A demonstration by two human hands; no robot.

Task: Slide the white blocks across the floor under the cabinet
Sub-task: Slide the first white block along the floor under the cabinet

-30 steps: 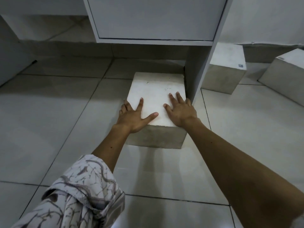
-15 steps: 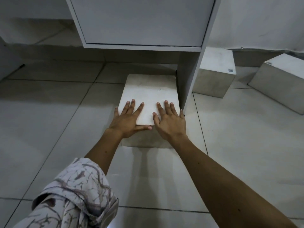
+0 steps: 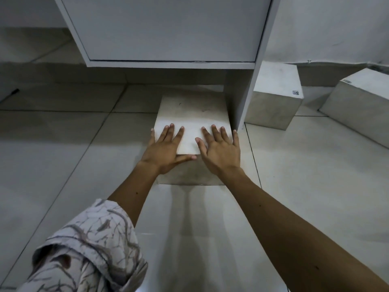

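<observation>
Three white blocks in view, one in hand. Block 1 (image 3: 192, 114): on floor (image 3: 63, 144), far end already under the cabinet (image 3: 168, 28), near end sticking out toward the person; right side just beside the cabinet's side panel (image 3: 240, 98), can't tell if touching. Left hand (image 3: 166, 148): spread flat, fingers on block top, thumb hooked along near edge. Right hand (image 3: 221, 150): spread flat on top, little finger over right edge. Neither pinching anything; both pressing down/fwd. Status, est.: block 1 roughly half in, needs more push to go fully under. Block 2 (image 3: 275, 91): right of panel, outside, untouched. Block 3 (image 3: 362, 102): further right, angled, partly out of frame, untouched. Both left to do, prob. Obstacles: side panel stands betw. blocks 2–3 and the gap, so they'd need going round its front. Patterned sleeve (image 3: 88, 249) on left arm, clear of work.
</observation>
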